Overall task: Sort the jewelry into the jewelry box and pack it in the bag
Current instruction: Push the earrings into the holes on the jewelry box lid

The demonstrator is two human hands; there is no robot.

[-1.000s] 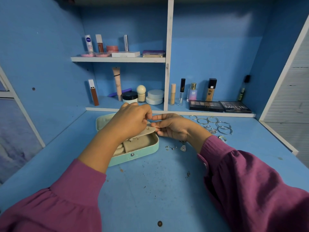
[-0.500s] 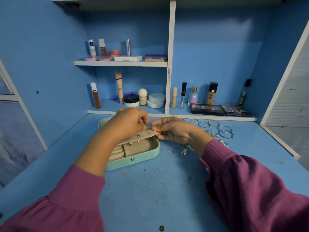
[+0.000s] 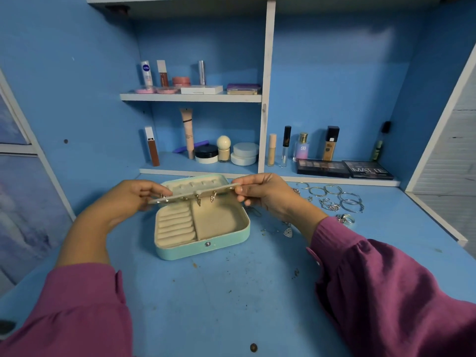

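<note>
This looks like a dressing corner in a home. Blue shelves (image 3: 190, 97) at the far side hold makeup bottles (image 3: 331, 143) and cream jars (image 3: 244, 157). Silver bangles (image 3: 334, 195) lie on the blue table (image 3: 219, 300).

Head view, forward-down, close above desk (image 3: 195, 305)

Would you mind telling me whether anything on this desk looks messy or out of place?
Dark crumbs and specks litter the blue desktop in front of the open jewelry box. Small jewelry pieces lie loose right of the box, unsorted. Nothing looks spilled or broken.
</note>
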